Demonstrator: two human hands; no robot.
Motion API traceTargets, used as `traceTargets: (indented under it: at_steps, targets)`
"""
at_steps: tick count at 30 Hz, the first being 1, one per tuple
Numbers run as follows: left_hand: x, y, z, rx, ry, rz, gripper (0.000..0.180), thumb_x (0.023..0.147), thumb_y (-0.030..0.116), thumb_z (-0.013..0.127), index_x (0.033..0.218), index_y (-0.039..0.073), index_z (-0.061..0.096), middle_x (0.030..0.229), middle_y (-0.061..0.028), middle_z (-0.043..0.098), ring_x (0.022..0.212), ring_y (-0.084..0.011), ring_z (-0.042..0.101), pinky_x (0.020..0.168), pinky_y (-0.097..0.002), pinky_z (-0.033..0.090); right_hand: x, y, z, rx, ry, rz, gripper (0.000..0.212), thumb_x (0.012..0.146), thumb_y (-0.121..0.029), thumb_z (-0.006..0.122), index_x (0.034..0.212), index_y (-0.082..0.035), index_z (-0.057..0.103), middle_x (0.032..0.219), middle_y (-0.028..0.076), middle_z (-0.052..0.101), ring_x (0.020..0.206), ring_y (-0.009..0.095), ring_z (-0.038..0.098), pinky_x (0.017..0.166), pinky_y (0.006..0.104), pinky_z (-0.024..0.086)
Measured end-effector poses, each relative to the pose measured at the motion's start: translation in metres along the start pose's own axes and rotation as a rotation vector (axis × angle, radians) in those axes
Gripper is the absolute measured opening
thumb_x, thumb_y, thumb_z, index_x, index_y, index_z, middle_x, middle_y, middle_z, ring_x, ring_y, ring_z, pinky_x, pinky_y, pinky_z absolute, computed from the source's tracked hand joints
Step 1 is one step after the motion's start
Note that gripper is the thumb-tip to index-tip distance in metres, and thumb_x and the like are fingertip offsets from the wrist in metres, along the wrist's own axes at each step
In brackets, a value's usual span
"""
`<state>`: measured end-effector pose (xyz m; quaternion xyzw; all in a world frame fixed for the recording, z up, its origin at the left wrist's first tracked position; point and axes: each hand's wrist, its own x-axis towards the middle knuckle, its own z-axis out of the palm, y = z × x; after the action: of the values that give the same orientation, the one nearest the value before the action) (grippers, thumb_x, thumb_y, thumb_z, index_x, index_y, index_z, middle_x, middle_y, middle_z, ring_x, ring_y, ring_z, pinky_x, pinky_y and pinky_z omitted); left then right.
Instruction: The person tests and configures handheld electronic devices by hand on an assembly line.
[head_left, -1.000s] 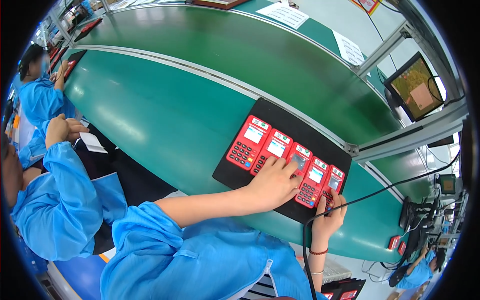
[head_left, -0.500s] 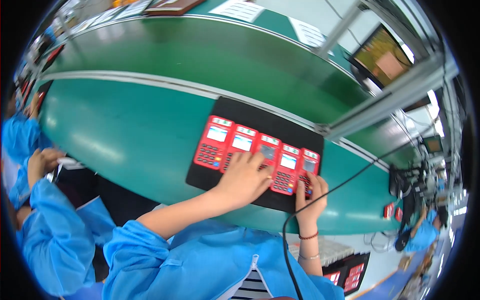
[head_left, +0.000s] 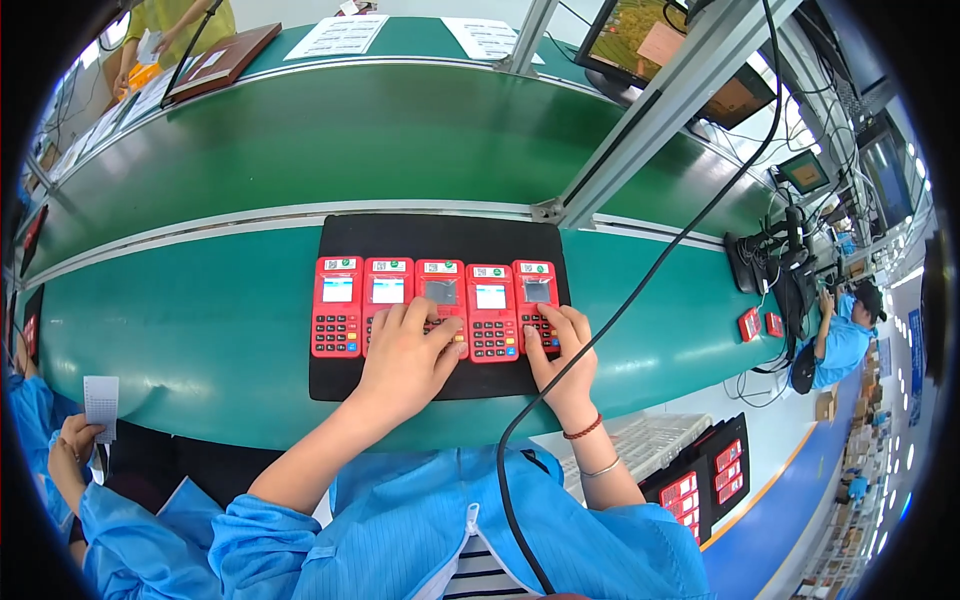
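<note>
Several red card payment terminals lie side by side on a black mat (head_left: 440,232). The far-left terminal (head_left: 337,308) and the fourth terminal (head_left: 491,312) have lit screens; the second terminal (head_left: 388,285) is lit too. The middle terminal (head_left: 440,285) and the far-right terminal (head_left: 537,285) show dark grey screens. My left hand (head_left: 405,355) is open, fingers spread over the keypads of the second and middle terminals, hiding much of both. My right hand (head_left: 562,360) rests on the far-right terminal's keypad, thumb and fingers apart. Neither hand grips a terminal.
A black cable (head_left: 640,285) hangs across the view, passing over my right hand. Beyond the mat rises a metal post (head_left: 640,125). At left, a co-worker's hand (head_left: 75,445) holds a white card. Trays of red terminals (head_left: 682,500) stand below the bench at right.
The view has turned and steadied, so the mat appears level and further left. Both hands stay on the terminals, with slight finger shifts. The co-worker at left now holds up a white card.
</note>
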<state>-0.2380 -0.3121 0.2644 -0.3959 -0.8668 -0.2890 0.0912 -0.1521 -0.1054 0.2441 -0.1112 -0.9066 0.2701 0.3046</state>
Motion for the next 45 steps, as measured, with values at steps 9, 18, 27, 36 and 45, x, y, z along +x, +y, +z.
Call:
traceTargets:
  at_steps: [9,18,27,36,45]
  targets:
    - [-0.002,-0.003,-0.001,-0.017,0.032,-0.025,0.022,0.083,0.018,0.072,0.103,0.008,0.071,0.100,-0.0098,0.055,0.092,-0.0247,0.055,0.083,-0.0408,0.044,-0.003,0.003,0.004,-0.088,0.031,-0.075,0.029,0.082,-0.015,0.073,0.109,-0.006,0.067,0.110,0.015,0.060,0.087,0.031,0.066,0.069,0.0359,0.055]
    - [-0.026,-0.083,-0.057,-0.070,0.490,-0.455,0.036,0.090,0.020,0.066,0.122,0.003,0.064,0.115,-0.0152,0.057,0.097,-0.0237,0.059,0.082,-0.0342,0.050,-0.009,0.036,-0.015,-0.184,0.139,0.166,0.032,0.089,-0.015,0.066,0.118,-0.002,0.063,0.107,0.016,0.062,0.103,0.032,0.054,0.090,0.0416,0.044]
    - [-0.063,-0.092,-0.046,-0.388,0.312,-0.591,0.025,0.095,0.015,0.061,0.114,0.001,0.069,0.095,-0.0062,0.062,0.079,-0.0105,0.056,0.070,-0.0230,0.045,0.001,0.038,-0.007,0.311,0.045,0.352,0.023,0.089,-0.020,0.070,0.104,-0.003,0.072,0.104,0.011,0.065,0.075,0.012,0.053,0.066,0.0249,0.044]
    - [-0.065,-0.096,-0.040,-0.547,0.321,-0.640,0.024,0.094,0.013,0.063,0.114,0.001,0.070,0.097,-0.0031,0.059,0.087,-0.0086,0.056,0.076,-0.0217,0.045,-0.011,0.026,-0.029,-0.004,-0.164,0.001,0.048,0.079,-0.021,0.077,0.123,-0.006,0.063,0.121,0.021,0.060,0.107,0.036,0.056,0.094,0.0442,0.045]
    - [-0.059,-0.093,-0.025,-0.406,0.479,-0.628,0.025,0.090,0.015,0.068,0.111,0.002,0.070,0.100,-0.0049,0.063,0.075,-0.0073,0.057,0.065,-0.0218,0.046,-0.002,0.017,-0.040,-0.196,-0.346,-0.017,0.049,0.079,-0.024,0.078,0.124,-0.011,0.064,0.126,0.024,0.055,0.115,0.039,0.052,0.095,0.0465,0.046]
